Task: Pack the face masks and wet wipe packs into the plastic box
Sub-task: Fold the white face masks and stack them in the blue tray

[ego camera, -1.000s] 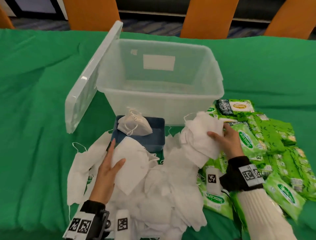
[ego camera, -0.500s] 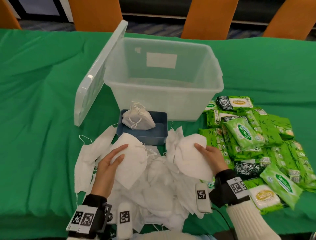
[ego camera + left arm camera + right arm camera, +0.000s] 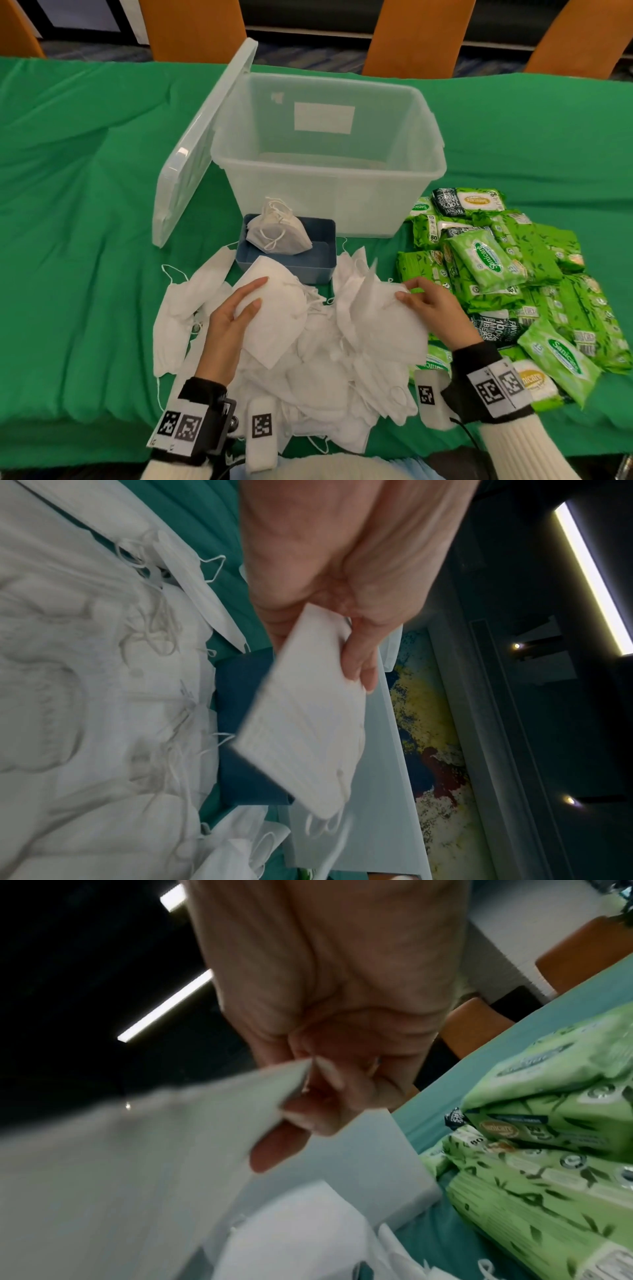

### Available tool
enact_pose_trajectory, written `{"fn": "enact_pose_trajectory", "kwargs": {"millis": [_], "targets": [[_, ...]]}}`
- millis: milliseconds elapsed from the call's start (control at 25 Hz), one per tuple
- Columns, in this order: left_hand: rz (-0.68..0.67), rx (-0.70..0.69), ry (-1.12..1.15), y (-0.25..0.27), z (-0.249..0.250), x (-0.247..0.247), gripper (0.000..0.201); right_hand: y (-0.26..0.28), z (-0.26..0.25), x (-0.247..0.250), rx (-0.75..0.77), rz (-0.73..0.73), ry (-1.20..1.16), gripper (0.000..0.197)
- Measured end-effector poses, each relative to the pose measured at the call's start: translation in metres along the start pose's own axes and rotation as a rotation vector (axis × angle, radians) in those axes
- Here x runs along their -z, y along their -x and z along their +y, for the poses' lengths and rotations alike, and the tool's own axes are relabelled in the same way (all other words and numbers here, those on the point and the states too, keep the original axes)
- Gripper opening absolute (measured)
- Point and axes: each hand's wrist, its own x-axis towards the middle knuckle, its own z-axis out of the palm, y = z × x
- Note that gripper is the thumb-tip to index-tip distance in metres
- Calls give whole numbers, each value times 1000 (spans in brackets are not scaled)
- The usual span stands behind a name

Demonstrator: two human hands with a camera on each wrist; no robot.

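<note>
On the green tablecloth (image 3: pixel 85 205) a clear plastic box (image 3: pixel 329 192) stands open, its lid (image 3: pixel 202 144) leaning against its left side, and a white label on its far wall shows no readable writing. Just in front of the box sits a small blue tray (image 3: pixel 318 263) with a folded mask bundle (image 3: pixel 277 233) inside it. A loose heap of white face masks (image 3: pixel 318 370) lies before the tray, between the two hands. The left hand (image 3: pixel 233 318) grips a stack of masks (image 3: pixel 274 315), thumb on top. The right hand (image 3: pixel 431 305) pinches another mask (image 3: pixel 380 318) by its edge. To the right lie green wet wipe packs (image 3: pixel 513 274) printed "Sanicare", and a dark one reads "100% BAMBOO FIBERS". Orange chairs (image 3: pixel 418 37) stand behind the table.
</note>
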Motion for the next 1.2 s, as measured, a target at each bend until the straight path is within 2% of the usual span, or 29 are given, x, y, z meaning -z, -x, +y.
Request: {"fn": "enact_pose_trajectory", "kwargs": {"millis": [80, 120, 200, 320, 400, 480, 520, 600, 680, 760, 840, 920, 960, 1040, 1080, 1120, 1160, 1200], "targets": [[-10, -18, -6, -1, 3, -5, 33, 8, 0, 6, 105, -17, 33, 7], [-9, -24, -7, -2, 4, -7, 33, 12, -2, 6, 173, -31, 164, 5], [-30, -19, -18, -3, 6, -10, 32, 17, -3, 0, 236, -44, 328, 13], [-33, 0, -5, -6, 7, -15, 32, 17, -2, 2, 178, -24, 104, 35], [-21, 29, -6, -6, 6, -19, 32, 21, -4, 0, 225, 132, 59, 38], [-35, 48, -12, -6, 3, -26, 31, 26, -14, -12, 385, 382, 159, 32], [-60, 51, -27, -6, 2, -31, 31, 29, -22, -23, 452, 456, 222, 30], [-122, 66, -26, -5, 2, -48, 31, 31, -39, -51, 519, 490, 378, 33], [-183, 158, 72, -3, 8, -69, 39, 31, -56, -84, 544, 440, 516, 31], [-207, 218, 118, -2, 15, -85, 47, 34, -74, -113, 540, 391, 545, 29], [-139, 227, 115, -2, 19, -90, 40, 41, -85, -126, 505, 260, 449, 40], [-17, 221, 168, -7, 21, -79, 28, 43, -89, -112, 500, 62, 278, 41], [5, 207, 190, -10, 22, -70, 22, 42, -87, -97, 508, 25, 185, 41], [-56, 182, 154, -15, 27, -54, 17, 27, -80, -66, 543, 271, 84, 47], [-93, 189, 114, -15, 29, -48, 16, 13, -73, -51, 514, 377, 75, 54], [-129, 202, 75, -15, 29, -45, 16, 0, -69, -36, 429, 337, 43, 68], [-171, 207, 40, -16, 29, -42, 16, -14, -66, -26, 307, 155, -47, 84], [-217, 206, 3, -16, 29, -41, 21, -24, -64, -23, 198, -86, -129, 94]]}}
